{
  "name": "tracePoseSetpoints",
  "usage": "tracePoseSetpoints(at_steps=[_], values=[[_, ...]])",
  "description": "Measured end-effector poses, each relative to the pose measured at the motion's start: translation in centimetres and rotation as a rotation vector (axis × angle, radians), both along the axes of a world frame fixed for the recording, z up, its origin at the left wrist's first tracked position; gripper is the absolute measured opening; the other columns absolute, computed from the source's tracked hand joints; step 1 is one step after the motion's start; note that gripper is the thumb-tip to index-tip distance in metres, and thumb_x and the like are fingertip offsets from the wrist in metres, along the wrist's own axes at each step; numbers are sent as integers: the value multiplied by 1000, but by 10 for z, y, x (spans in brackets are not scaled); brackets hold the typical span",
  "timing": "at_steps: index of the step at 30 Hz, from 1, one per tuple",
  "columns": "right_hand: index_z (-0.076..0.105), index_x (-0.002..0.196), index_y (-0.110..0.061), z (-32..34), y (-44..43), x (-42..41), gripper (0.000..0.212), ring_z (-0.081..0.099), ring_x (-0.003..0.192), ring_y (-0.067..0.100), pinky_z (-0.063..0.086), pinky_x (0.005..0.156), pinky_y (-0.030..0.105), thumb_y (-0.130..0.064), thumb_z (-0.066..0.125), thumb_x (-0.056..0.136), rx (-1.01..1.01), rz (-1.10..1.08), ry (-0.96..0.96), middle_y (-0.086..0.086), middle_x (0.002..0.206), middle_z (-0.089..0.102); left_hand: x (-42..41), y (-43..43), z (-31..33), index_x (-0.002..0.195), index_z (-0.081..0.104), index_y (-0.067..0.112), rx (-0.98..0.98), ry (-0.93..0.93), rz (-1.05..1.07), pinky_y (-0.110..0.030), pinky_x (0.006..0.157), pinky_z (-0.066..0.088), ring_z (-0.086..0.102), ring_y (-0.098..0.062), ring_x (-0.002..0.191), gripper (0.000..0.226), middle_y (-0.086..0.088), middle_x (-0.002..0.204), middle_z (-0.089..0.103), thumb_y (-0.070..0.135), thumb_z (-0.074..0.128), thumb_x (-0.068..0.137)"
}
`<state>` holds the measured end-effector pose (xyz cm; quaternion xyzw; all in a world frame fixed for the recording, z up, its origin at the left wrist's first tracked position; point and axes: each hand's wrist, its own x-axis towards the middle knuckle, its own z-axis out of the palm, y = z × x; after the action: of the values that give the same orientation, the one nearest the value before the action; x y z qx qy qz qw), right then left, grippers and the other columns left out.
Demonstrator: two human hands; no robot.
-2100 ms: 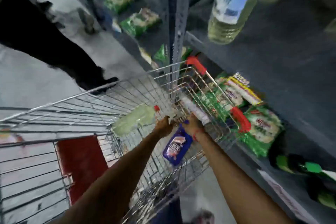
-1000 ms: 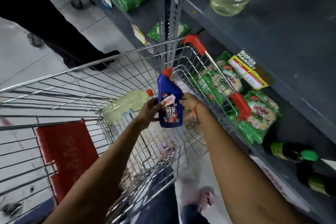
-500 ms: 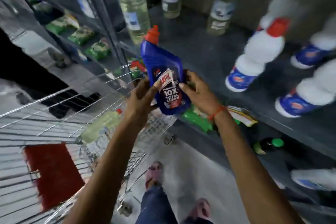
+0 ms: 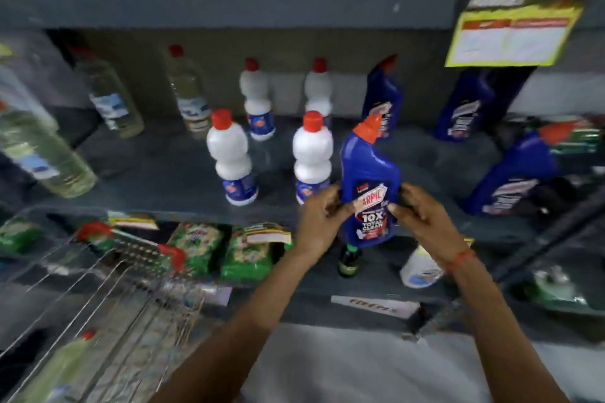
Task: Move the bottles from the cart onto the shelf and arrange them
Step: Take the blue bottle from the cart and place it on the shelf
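- Head view, looking down past both forearms: the left hand (image 4: 322,221) and the right hand (image 4: 422,216) clasp one blue bottle (image 4: 370,183) between them, fingers pressed against its two sides at the label.
- This blue bottle stands upright with its orange angled cap on top, held at the front edge of the grey shelf (image 4: 170,173); whether its base rests on the board I cannot tell.
- Just left of it, a white bottle with a red cap (image 4: 312,157) stands on the shelf, and another one (image 4: 230,157) stands further left; two more white ones stand behind them near the back wall.
- Other blue bottles (image 4: 510,173) stand to the right on the same board, blurred.
- Clear bottles of pale liquid (image 4: 44,154) stand at the left end.
- An orange thread band (image 4: 460,260) circles the right wrist.
- Wire cart (image 4: 108,298) sits at lower left, with a pale green bottle (image 4: 62,366) lying inside it.
- Green packets (image 4: 247,255) lie on the lower shelf, beside a small dark bottle (image 4: 348,260) directly under the held one.
- A yellow price tag (image 4: 510,36) hangs from the upper shelf edge at right.
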<state>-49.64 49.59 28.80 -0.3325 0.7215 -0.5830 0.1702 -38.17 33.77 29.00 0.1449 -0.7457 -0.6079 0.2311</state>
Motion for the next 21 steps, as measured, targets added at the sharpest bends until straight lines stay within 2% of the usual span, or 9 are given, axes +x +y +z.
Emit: tracePoseSetpoints(at_steps=[2,4,7,8,10,12,14,21], values=[[50,123,0,-8,7,-25,35,58,91,-20,49,84,6,7,52,89,0,-81,14,10,120,58,-37,4,-1,93,63,-6,-90,-75,-28,-34,68,49,57,-10,76,16,-28,94,70,7,68,85],[46,126,9,-13,7,-47,36,56,93,-20,46,83,2,7,49,90,11,-150,34,15,122,55,-67,6,-2,93,62,-7,-138,-114,-48,-35,66,48,53,-13,77,20,-27,89,70,10,70,84],[41,132,9,-18,2,-70,41,52,113,11,45,84,2,2,49,92,23,-199,39,23,134,52,-93,5,-6,98,64,-3,-141,-136,-69,-31,72,54,61,-16,82,23,-15,90,71,15,70,85],[40,134,6,-20,0,-74,42,50,117,16,46,87,6,0,49,93,19,-214,20,23,136,50,-99,3,-8,102,64,-2,-137,-152,-70,-35,79,57,64,-19,88,25,-16,97,72,16,70,85],[39,137,2,-23,-2,-80,45,50,121,22,45,97,24,-3,49,94,4,-232,-23,21,139,49,-107,-1,-8,108,64,-1,-132,-167,-83,-48,88,54,66,-25,98,30,-20,107,71,17,70,85],[38,139,-2,-26,-3,-81,46,50,122,23,45,99,35,-5,49,94,-12,-243,-55,20,138,50,-111,-5,-8,113,61,-1,-94,-172,-117,-53,92,52,65,-27,104,33,-21,113,69,16,69,86],[37,140,-6,-29,-3,-82,47,51,124,25,47,100,39,-8,49,95,-8,-258,-66,17,137,51,-111,-6,-9,119,58,2,-43,-177,-142,-54,95,51,64,-30,110,36,-20,120,66,16,67,87],[37,140,-12,-31,-6,-84,48,50,125,23,47,98,33,-9,49,94,-23,-272,-84,14,137,51,-110,-6,-6,123,55,3,29,-160,-168,-46,96,52,62,-31,113,37,-19,124,63,13,64,88]])
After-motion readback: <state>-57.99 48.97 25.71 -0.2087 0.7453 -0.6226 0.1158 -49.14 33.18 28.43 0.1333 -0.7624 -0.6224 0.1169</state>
